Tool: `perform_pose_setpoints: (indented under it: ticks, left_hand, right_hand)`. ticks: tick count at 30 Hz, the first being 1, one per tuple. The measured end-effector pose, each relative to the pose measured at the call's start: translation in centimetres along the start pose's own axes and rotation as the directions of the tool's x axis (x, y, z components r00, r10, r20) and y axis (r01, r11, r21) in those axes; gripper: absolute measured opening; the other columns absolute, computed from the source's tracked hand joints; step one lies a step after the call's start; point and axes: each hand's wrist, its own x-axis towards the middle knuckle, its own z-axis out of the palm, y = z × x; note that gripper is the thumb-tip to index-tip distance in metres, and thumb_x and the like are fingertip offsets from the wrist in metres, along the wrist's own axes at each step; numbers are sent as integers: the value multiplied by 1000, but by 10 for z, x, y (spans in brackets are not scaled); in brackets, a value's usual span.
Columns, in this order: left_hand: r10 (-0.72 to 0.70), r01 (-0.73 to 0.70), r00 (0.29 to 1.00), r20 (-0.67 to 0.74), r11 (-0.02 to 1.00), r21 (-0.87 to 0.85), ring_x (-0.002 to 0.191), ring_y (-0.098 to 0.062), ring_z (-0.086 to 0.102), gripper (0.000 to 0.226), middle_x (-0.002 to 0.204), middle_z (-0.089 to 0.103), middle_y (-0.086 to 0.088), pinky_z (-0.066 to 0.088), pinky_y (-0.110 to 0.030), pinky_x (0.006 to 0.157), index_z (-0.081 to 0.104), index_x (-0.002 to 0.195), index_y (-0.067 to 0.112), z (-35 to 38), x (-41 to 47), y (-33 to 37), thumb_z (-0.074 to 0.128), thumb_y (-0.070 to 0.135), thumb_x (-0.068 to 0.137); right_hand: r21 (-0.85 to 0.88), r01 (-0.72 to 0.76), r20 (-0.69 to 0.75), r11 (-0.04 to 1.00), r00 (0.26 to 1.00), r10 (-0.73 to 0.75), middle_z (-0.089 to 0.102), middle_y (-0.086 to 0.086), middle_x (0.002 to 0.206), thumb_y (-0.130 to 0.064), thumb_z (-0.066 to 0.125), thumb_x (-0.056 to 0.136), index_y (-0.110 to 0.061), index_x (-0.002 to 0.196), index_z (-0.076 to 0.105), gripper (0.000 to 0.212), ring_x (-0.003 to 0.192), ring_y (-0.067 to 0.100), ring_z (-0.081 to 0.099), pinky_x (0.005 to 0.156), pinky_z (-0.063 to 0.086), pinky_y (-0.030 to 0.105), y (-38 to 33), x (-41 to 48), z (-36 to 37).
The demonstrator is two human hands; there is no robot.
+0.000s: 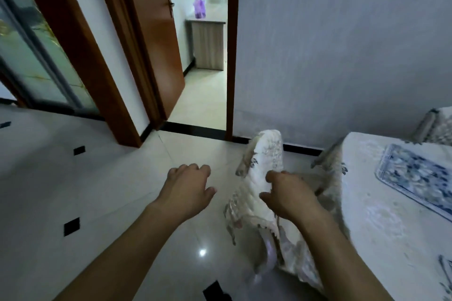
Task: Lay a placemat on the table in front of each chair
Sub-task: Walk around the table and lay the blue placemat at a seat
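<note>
In the head view, the left hand (186, 190) hung loosely curled and empty over the floor, the right hand (288, 194) hovered half-curled, gripping nothing, over the covered chair (259, 178), and a blue placemat (415, 176) lay flat on the table (374, 222).

Glossy tiled floor (102, 198), embroidered cloth chair cover (264, 154), patterned woven placemat (415, 176), varnished wooden door (151, 32)
</note>
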Motion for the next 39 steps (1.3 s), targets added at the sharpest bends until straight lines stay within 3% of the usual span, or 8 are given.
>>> perform_pose_setpoints:
  ticks: [8,13,18,24,30,32,35,39]
  left_hand:
    - [-46,47,998,40,999,-21,100,-18,58,41,112,64,1,44,-37,90,53,120,26,0,131,-97,52,54,89]
    - [55,-54,998,40,998,-36,102,-18,58,41,114,64,1,43,-36,91,53,122,26,3,231,-156,52,52,90]
    - [250,-251,967,59,968,7,105,-23,55,42,115,62,-2,42,-39,91,53,122,24,-9,347,-187,49,52,90]
    - [579,-576,813,65,816,-53,96,-24,56,33,104,62,0,33,-36,74,54,111,27,-7,463,-133,48,51,89]
    - [754,-748,653,79,657,-93,98,-23,56,37,104,62,0,38,-36,82,55,113,27,5,571,-38,47,54,89]
    - [770,-765,634,74,638,-90,99,-22,55,39,105,61,0,37,-35,84,55,116,25,4,608,-12,47,54,90]
    - [793,-791,604,81,609,-61,100,-22,54,40,108,61,-1,35,-34,84,54,118,25,4,665,22,47,53,90]
    - [813,-815,573,102,578,-31,101,-21,54,41,108,60,0,35,-34,84,53,118,24,8,730,72,45,54,92]
  right_hand:
    - [-32,14,26,999,1000,-13,65,6,108,-47,55,84,-26,112,57,35,99,29,58,84,43,37,-60,156,-14]
    - [-47,-97,38,994,994,99,65,4,117,-51,56,86,-25,120,55,43,107,26,58,91,44,39,-86,247,-10]
    - [13,-300,-6,954,954,300,61,3,123,-54,55,86,-27,131,48,53,110,25,58,95,46,41,-95,310,-30]
    - [130,-566,-5,814,821,572,62,8,124,-48,59,87,-20,129,51,51,111,28,58,93,48,37,-57,332,-45]
    - [160,-756,52,635,648,759,69,6,102,-46,58,80,-23,109,57,37,98,28,64,79,50,33,24,375,-52]
    - [168,-763,42,624,638,769,67,7,108,-45,58,81,-23,109,56,37,100,29,62,77,48,33,54,408,-60]
    - [197,-752,29,629,646,763,63,8,119,-48,58,83,-22,119,53,45,106,29,60,86,47,36,97,466,-77]
    - [242,-716,-77,654,658,749,64,7,115,-46,57,85,-21,120,54,43,103,27,60,78,42,32,148,522,-101]
